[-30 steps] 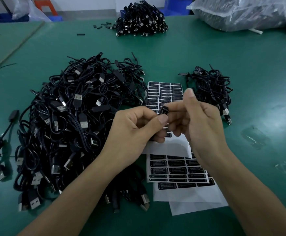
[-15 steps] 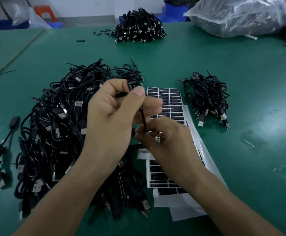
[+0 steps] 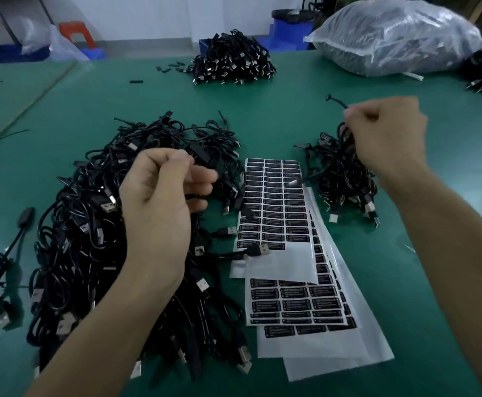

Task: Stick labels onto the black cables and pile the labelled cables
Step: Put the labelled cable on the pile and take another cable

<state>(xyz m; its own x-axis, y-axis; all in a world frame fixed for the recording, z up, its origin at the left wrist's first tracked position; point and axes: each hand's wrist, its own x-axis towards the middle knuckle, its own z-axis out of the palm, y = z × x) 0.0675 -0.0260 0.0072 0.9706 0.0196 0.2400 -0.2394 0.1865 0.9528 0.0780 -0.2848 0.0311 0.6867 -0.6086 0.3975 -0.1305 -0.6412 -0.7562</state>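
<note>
Right hand [image 3: 388, 133] swung rightward, grip clasping cable [image 3: 338, 103]; left hand [image 3: 159, 196] grip blurred, cannot tell.

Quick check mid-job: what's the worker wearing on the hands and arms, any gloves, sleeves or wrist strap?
Nothing worn that shows. The left hand and right hand are bare: no gloves or rings visible. The left forearm and right forearm are bare down to the frame's bottom edge, with no sleeve, watch or wrist strap in view.
</note>
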